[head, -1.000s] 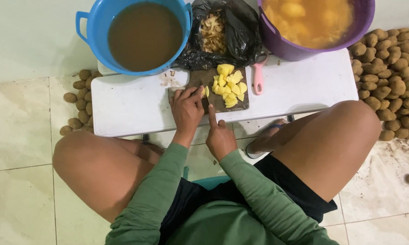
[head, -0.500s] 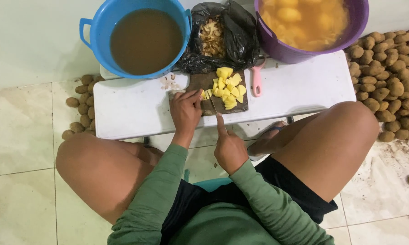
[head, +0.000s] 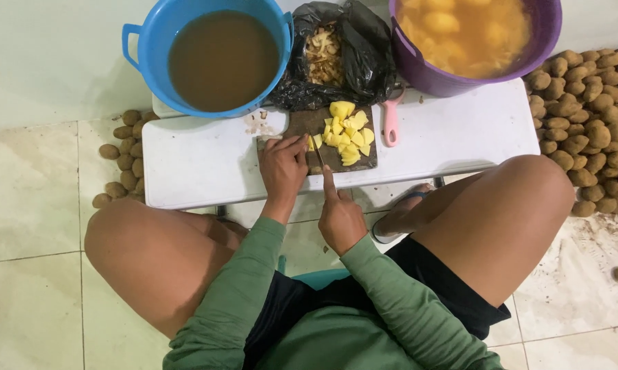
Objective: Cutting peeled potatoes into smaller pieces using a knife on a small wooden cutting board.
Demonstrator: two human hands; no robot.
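You are sitting on a pale tiled floor [head: 28, 205] with a low white table [head: 206, 164] across your knees. On it lies a dark cutting board [head: 309, 127] heaped with yellow potato chunks [head: 346, 133]. Your left hand [head: 283, 168] is pressed down at the board's left edge, fingers curled over a small yellow piece just beside the blade. Your right hand [head: 340, 219] is closed around the handle of a knife [head: 318, 159], index finger stretched along its spine, the blade resting on the board between your left fingers and the cut pile. A pink peeler [head: 390, 123] lies just right of the board. Behind it stand a blue tub of brown water [head: 220, 58], a black bag of peelings [head: 336, 55] and a purple tub of peeled potatoes in water [head: 466, 34]. Unpeeled potatoes [head: 590, 130] are heaped on the floor at your right, with fewer at your left.
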